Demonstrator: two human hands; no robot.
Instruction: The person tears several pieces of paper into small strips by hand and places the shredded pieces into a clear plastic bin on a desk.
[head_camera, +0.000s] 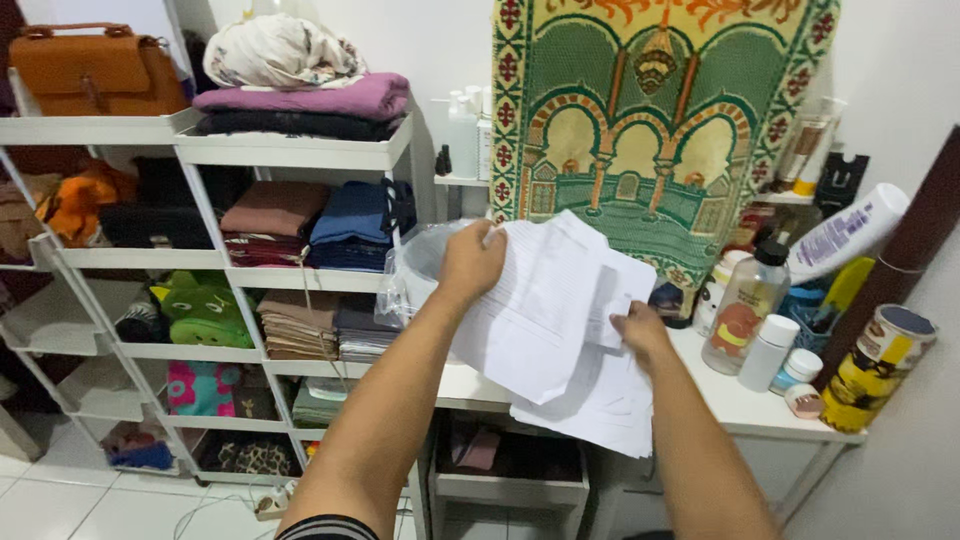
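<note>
A loose stack of white paper sheets (560, 320) is held up over a white table (745, 405). My left hand (472, 262) grips the stack's upper left edge. My right hand (640, 330) pinches the sheets on their right side. Behind the papers, at their left, a clear plastic bag (412, 272) bulges out. A green and yellow patterned mat (650, 120) hangs upright behind the table.
White shelves (290, 152) at left hold folded clothes, a brown handbag (95, 70) and plush toys. On the table's right stand a clear bottle (742, 310), small white jars (768, 350), a yellow tin (880, 368) and a white lotion bottle (845, 232). A drawer unit sits under the table.
</note>
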